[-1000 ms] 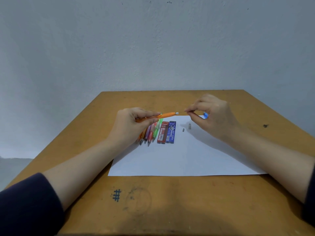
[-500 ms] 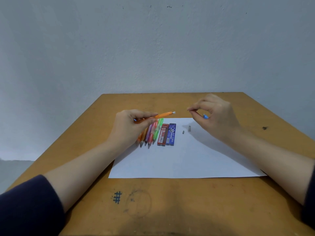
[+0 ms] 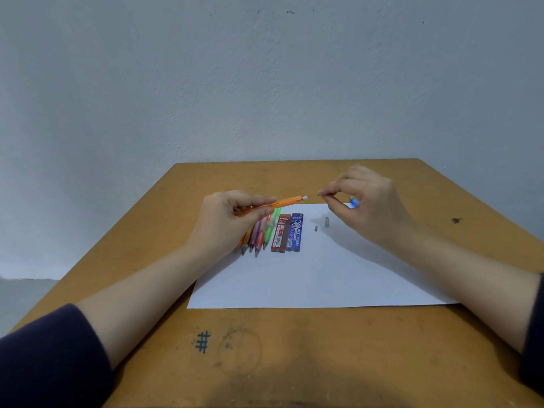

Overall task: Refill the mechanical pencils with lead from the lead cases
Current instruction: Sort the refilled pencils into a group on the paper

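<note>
Brown surface [image 3: 323, 348], white paper [image 3: 323, 275] laid centre. Left hand [image 3: 226, 222] gripping orange pencil [image 3: 287, 200] aloft, mid-frame; right hand [image 3: 371, 210] just right of its end, pinching thin lead [image 3: 319, 195]. Underneath, on paper: pencil row [image 3: 259, 237], red lead case [image 3: 281, 232], blue lead case [image 3: 295, 232], side by side.

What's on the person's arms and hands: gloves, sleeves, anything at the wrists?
The left hand and right hand are bare: no gloves, rings or watch visible. The left sleeve and right sleeve are dark navy, ending near the elbows.
</note>
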